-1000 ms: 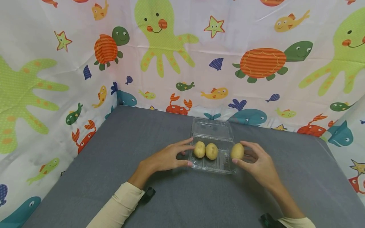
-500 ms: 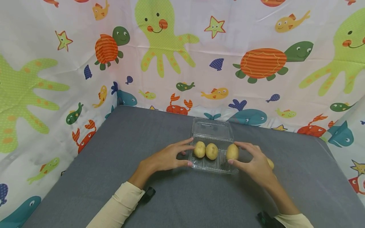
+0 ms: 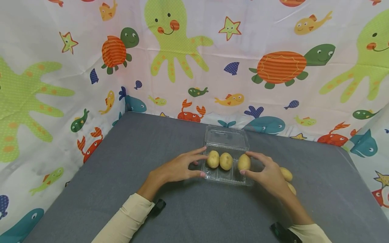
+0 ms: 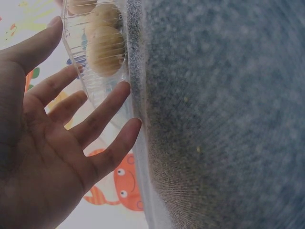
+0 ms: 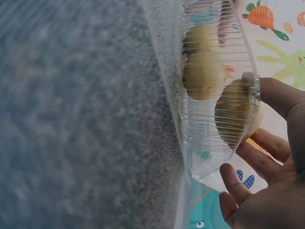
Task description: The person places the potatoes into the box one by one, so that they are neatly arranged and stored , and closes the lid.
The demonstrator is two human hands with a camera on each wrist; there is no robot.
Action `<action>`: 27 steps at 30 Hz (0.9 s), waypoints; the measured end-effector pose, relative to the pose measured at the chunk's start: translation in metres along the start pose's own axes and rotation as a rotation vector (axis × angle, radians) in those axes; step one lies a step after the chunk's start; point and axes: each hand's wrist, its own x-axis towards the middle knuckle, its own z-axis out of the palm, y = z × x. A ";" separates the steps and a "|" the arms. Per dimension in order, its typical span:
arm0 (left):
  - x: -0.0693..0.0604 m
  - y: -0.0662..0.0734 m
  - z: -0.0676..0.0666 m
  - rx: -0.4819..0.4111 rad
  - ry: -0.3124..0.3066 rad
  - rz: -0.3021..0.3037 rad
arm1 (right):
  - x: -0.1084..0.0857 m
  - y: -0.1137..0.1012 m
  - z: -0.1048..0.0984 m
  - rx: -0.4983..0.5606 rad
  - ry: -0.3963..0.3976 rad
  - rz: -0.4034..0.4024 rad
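A clear plastic clamshell box [image 3: 226, 181] lies with its lid [image 3: 226, 137] tipped back on the grey table. Inside, toward the left, two potatoes [image 3: 213, 159] sit side by side. My right hand [image 3: 270, 173] pinches a third potato [image 3: 244, 162] between thumb and fingers at the box's right end. In the right wrist view this potato [image 5: 232, 114] is at the rim, partly behind the ribbed wall. My left hand [image 3: 179, 167] is at the box's left edge, fingers spread and relaxed, as the left wrist view of the hand [image 4: 52, 143] confirms; firm contact is unclear.
Two more potatoes [image 3: 286, 174] lie on the grey table [image 3: 182, 216] just right of my right hand, partly hidden by the wrist. A white curtain [image 3: 209, 77] printed with sea animals stands close behind the lid and along both sides.
My right hand has moved left with its potato, from beside the box's right edge to over its right end. Potatoes behind that hand have come into view. The left hand stays put.
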 end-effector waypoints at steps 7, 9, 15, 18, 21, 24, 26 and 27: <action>0.000 0.002 0.000 -0.001 0.003 0.003 | 0.002 -0.001 0.002 -0.040 -0.027 0.056; 0.000 0.002 0.000 -0.001 0.002 0.005 | 0.003 -0.002 0.002 -0.043 -0.028 0.054; 0.001 0.001 0.001 -0.004 0.000 0.003 | 0.005 -0.003 0.003 -0.059 -0.033 0.041; 0.001 0.001 0.001 -0.003 0.001 0.001 | 0.006 -0.004 0.004 -0.061 -0.037 0.031; 0.002 0.000 0.001 0.001 0.000 0.003 | 0.007 -0.005 0.004 -0.064 -0.045 0.027; 0.001 0.000 0.001 0.002 -0.001 0.005 | 0.009 -0.007 0.004 -0.072 -0.055 0.032; 0.001 0.001 0.001 0.005 -0.001 0.005 | 0.010 -0.008 0.005 -0.077 -0.061 0.033; 0.001 0.001 0.001 0.005 -0.001 0.004 | 0.010 -0.008 0.005 -0.076 -0.064 0.035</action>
